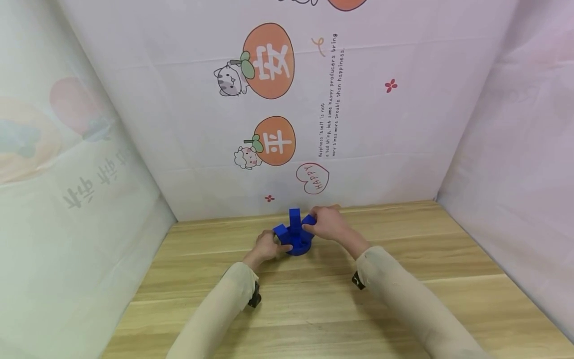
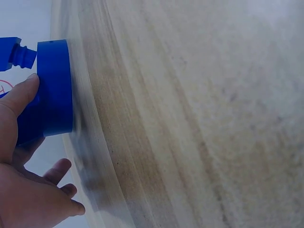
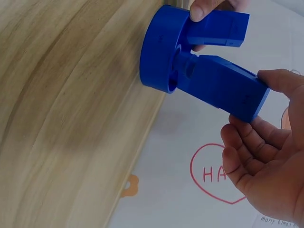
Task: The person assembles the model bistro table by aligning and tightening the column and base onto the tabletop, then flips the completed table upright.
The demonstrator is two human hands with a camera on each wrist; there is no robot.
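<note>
A blue round base (image 1: 298, 251) rests on the wooden table near the back wall, with blue blocks fanning up from it. My left hand (image 1: 266, 248) grips it from the left, the thumb at the rim and beside the left block (image 1: 281, 232). My right hand (image 1: 331, 224) pinches the outer end of the right block (image 3: 223, 85) between thumb and fingertips; that block tilts outward, its narrow end at the base's inner edge. Between the hands stands the middle block (image 1: 294, 217). A threaded-looking neck shows under one block (image 2: 7, 52) in the left wrist view.
A white sheet with printed oranges and lettering (image 1: 269, 144) hangs right behind the base. White side sheets (image 1: 502, 149) flank the wooden table (image 1: 314, 309). Black wrist devices (image 1: 254, 295) sit at both cuffs.
</note>
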